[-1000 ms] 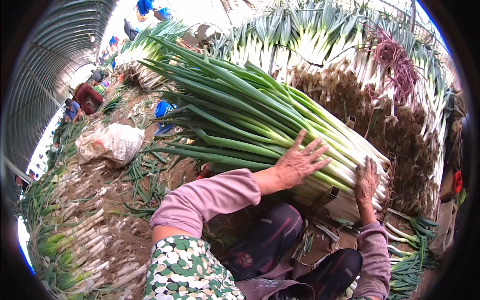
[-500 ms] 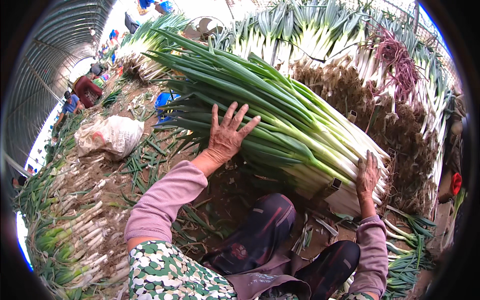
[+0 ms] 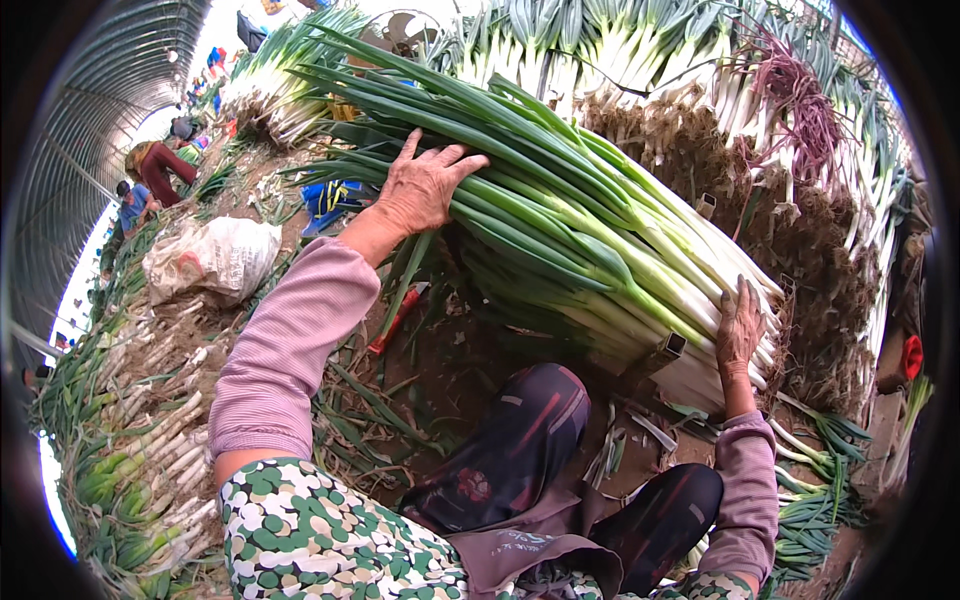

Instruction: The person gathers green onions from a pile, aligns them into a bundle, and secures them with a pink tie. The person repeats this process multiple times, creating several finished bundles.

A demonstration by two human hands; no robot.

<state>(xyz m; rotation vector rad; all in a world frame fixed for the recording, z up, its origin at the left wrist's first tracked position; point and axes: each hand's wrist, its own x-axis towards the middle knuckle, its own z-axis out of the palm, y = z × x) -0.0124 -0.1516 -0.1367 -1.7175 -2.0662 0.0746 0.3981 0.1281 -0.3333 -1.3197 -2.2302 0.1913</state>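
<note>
A thick pile of long green onions (image 3: 590, 230) slants across the middle, green leaves at the upper left and white stems with roots at the lower right. My left hand (image 3: 422, 185) rests on the leaves, fingers apart and slightly bent. Near the root ends my right hand (image 3: 740, 330) lies against the white stems, its fingers stretched out. Neither hand is wrapped round the stalks. The pile lies on a rack whose square metal tube end (image 3: 674, 344) shows at its near side; most of the rack is hidden.
Root-covered stacks of green onions (image 3: 640, 60) stand behind, with reddish strands (image 3: 795, 110) over them. At left are a white sack (image 3: 215, 260) and rows of loose onions (image 3: 170, 440). A red object (image 3: 398, 320) lies near my knees (image 3: 510, 440). People (image 3: 160, 170) work far left.
My left hand has moved up and left along the leaves, from a flatter spread to a more bent pose. The red object has come into view. My right hand stays by the root ends.
</note>
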